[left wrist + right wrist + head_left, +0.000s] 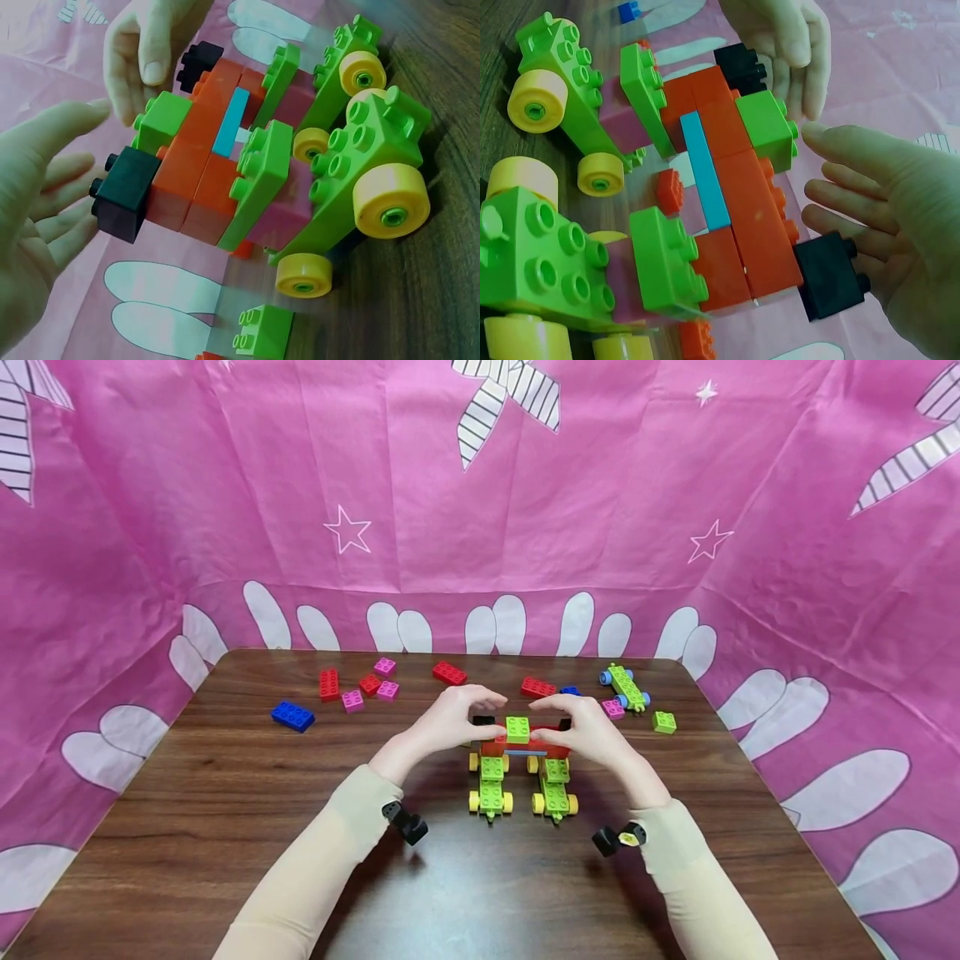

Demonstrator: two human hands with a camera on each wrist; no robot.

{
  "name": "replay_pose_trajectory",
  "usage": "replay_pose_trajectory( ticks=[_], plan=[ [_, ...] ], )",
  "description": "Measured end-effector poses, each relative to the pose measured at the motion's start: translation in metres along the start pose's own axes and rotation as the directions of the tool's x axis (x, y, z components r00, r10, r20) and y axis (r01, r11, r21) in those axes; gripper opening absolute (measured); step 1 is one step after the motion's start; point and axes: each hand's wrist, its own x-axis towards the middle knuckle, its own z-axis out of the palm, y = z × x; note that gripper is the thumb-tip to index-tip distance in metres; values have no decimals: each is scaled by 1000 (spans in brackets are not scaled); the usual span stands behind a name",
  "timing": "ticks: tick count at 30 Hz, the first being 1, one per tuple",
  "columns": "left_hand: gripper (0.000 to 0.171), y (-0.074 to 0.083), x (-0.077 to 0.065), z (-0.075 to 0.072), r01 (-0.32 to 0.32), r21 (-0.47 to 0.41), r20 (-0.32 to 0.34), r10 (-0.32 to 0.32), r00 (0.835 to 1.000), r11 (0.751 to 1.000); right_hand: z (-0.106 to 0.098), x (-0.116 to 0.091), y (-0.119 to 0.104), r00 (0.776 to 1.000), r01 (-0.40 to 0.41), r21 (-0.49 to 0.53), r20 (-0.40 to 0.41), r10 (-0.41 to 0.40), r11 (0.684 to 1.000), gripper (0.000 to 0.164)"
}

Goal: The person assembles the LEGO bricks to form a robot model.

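Note:
In the head view, a block model stands mid-table. Two lime-green wheeled bases (491, 795) with yellow wheels carry it, and red bricks (757, 225) bridge across their tops. Centred on the red is a lime-green brick (517, 729). A light-blue piece (705, 171) sits below the red row. Black bricks (124, 196) cap both ends. My left hand (459, 720) curves loosely beside the left black brick, fingers apart. On the other side my right hand (588, 727) mirrors it, near the other black brick (829, 276). Neither hand grips anything; whether fingertips touch the bricks is unclear.
Loose red, pink and blue bricks lie at the back left, including a blue brick (292, 716). Further red bricks (450, 673) lie behind the model. Back right are a green wheeled base (628, 687) with blue wheels and a small green brick (663, 722). Pink cloth (525, 527) surrounds the table.

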Motion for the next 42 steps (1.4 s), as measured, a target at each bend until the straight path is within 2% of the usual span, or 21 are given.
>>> replay_pose_trajectory(
  ticks=[8,16,23,30,39,42],
  plan=[
    [34,-8,1,-7,-66,6,-115,67,991,998,-4,-9,10,999,-28,47,-41,30,998,44],
    [34,-27,-1,-8,-15,6,-122,16,992,1000,-9,-19,23,995,-67,94,-64,73,993,42],
    [43,-47,-3,-5,49,-12,-100,-50,994,999,-12,-25,29,994,-54,108,-86,63,993,41],
    [46,-64,-6,1,85,-9,-87,-85,993,996,-13,-31,33,992,-64,101,-103,75,993,42],
    [53,-80,-9,6,157,-28,14,-156,988,987,-15,-35,39,990,-78,117,-110,91,990,40],
    [55,-85,-9,8,161,-21,45,-160,986,987,-17,-36,35,989,-89,120,-106,102,989,39]
  ],
)
